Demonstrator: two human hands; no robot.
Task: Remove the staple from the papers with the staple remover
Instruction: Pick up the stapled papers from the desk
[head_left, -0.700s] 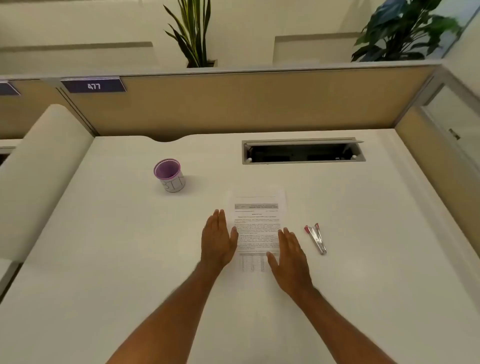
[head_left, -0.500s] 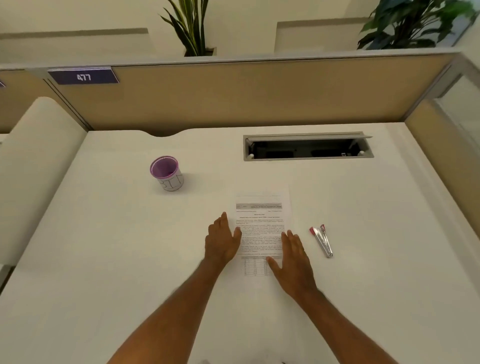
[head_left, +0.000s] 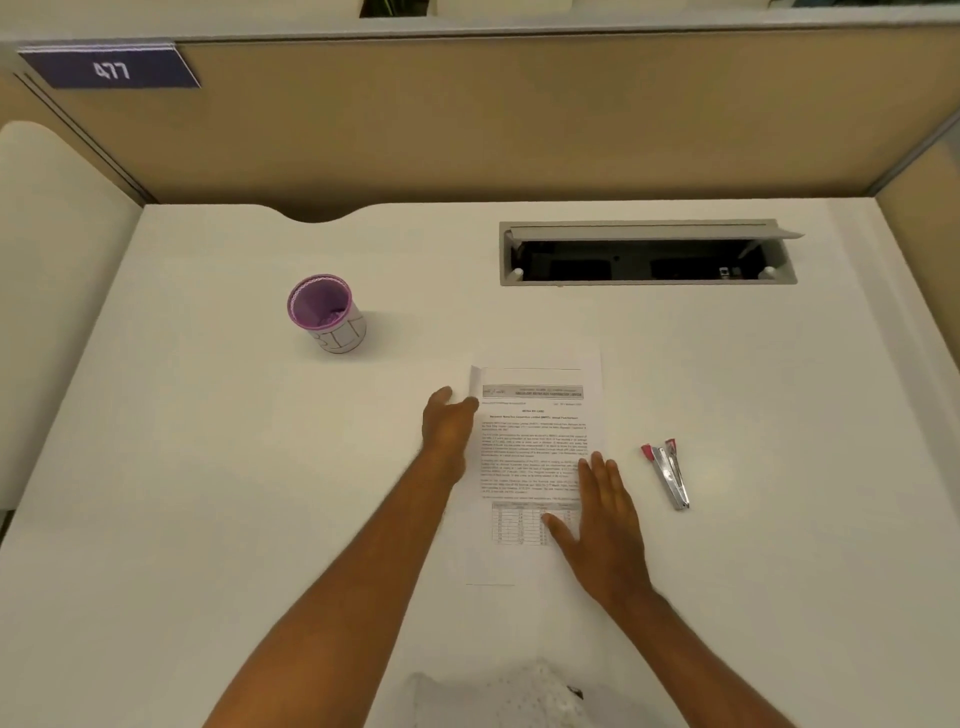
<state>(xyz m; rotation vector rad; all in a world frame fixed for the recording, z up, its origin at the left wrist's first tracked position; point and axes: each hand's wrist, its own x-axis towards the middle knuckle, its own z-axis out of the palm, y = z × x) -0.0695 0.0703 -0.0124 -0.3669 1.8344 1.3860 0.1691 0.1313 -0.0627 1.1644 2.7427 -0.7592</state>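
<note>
The printed papers lie flat in the middle of the white desk. My left hand grips their left edge near the top corner, and that corner is lifted and curled up. My right hand rests flat on the lower right part of the papers, fingers spread. The staple remover, metal with red tips, lies on the desk to the right of the papers, a short way from my right hand. I cannot make out the staple.
A purple-rimmed cup stands at the back left. An open cable slot is set into the desk at the back right. A tan partition closes the far side. White cloth shows at the near edge.
My left hand has slid up along the papers' left edge and lifted the top left corner. The right hand stays flat on the lower part. The view has tilted down.
</note>
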